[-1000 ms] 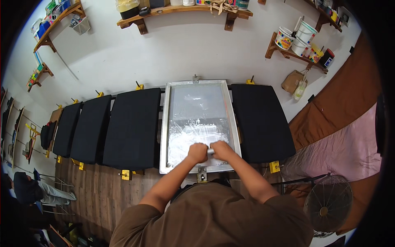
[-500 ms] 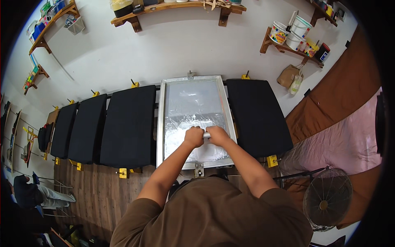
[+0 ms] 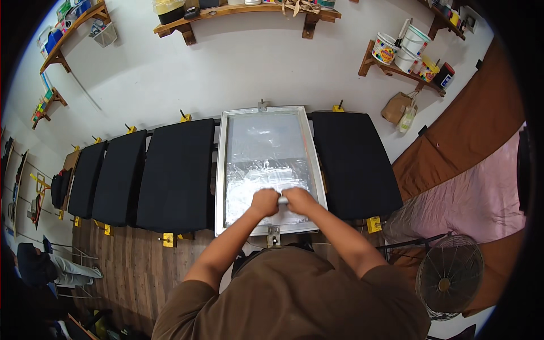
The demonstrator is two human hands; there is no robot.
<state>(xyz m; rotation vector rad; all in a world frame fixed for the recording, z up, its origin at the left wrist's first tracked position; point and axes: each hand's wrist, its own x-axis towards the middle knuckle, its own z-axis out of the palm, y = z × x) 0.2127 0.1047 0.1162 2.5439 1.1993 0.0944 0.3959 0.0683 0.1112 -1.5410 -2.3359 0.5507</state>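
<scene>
The metal frame point(image 3: 221, 170) serves as the reference. It lies flat in a row of black cloth-covered panels point(image 3: 175, 175), with three large panels to its left and one to its right. A near bracket point(image 3: 273, 235) sits at the frame's near rail and a far bracket point(image 3: 262, 105) at its far rail; both appear engaged, so positioning of the frame may be regarded as complete.

The hand tool point(image 3: 283, 200) is located inside the frame, in its near half, short of the near rail. The left hand point(image 3: 264, 203) is clenched around the left part of the tool; the right hand point(image 3: 300, 202) is clenched around the right part. Only a short grey section shows between the two fists.

The operation is judged to be in mid-stroke: the tool is gripped over the mesh point(image 3: 263, 133), and a strip of mesh lies between it and the near rail. Tool release and lifting of the frame are not yet done. Glare covers the near half of the mesh, so the evenness of any coating there cannot be confirmed. The panels beside the frame have no frame laid over them.
</scene>
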